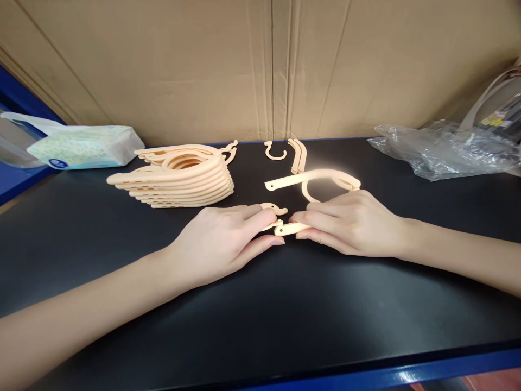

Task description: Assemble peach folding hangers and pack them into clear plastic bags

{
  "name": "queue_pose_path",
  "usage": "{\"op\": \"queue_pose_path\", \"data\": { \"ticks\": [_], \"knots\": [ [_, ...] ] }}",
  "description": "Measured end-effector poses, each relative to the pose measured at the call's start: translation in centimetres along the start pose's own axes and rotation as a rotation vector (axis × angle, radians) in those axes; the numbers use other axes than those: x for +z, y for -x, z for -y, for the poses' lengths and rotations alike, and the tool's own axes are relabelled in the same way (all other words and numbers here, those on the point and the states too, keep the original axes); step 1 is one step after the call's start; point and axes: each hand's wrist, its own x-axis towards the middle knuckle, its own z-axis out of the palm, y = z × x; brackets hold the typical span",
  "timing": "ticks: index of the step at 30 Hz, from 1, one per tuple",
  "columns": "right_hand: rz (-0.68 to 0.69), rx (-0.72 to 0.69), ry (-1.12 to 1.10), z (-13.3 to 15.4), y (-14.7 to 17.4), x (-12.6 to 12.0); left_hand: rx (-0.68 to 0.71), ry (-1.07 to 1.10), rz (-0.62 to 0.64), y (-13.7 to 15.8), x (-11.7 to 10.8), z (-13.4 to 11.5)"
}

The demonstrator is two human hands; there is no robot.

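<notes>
I see the left hand (215,241) pinching a curved plastic hanger piece (269,207) and the right hand (358,225) pinching a hanger arm (290,229), close together, near the middle of the black table (293,315).

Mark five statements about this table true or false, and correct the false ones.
1. The right hand holds a pale arm piece. True.
2. The left hand rests on the tissue pack. False: its fingers are at a small pale piece, and the pack is far off.
3. Two curved strips lie beside a loose hook. True.
4. The stack of pale parts is right of the hook. False: it is left.
5. A clear plastic bag lies at the right. True.
</notes>
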Motion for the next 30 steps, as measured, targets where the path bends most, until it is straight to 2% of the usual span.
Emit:
{"op": "queue_pose_path", "data": {
  "ticks": [10, 16, 24, 30],
  "knots": [
    [-0.010, -0.022, -0.009, 0.04, 0.01, 0.08, 0.181, -0.342, -0.028, -0.20, -0.27, -0.02],
    [0.016, -0.002, -0.089, -0.03, 0.07, 0.17, 0.237, -0.435, -0.027, -0.16, -0.44, 0.06],
    [0.152, 0.110, -0.268, -0.21, 0.23, 0.23, 0.243, -0.533, -0.026, -0.24, -0.58, -0.09],
    [0.117, 0.110, -0.302, -0.35, 0.17, 0.24, 0.168, -0.452, -0.053, -0.19, -0.38, -0.26]
  ]
}}
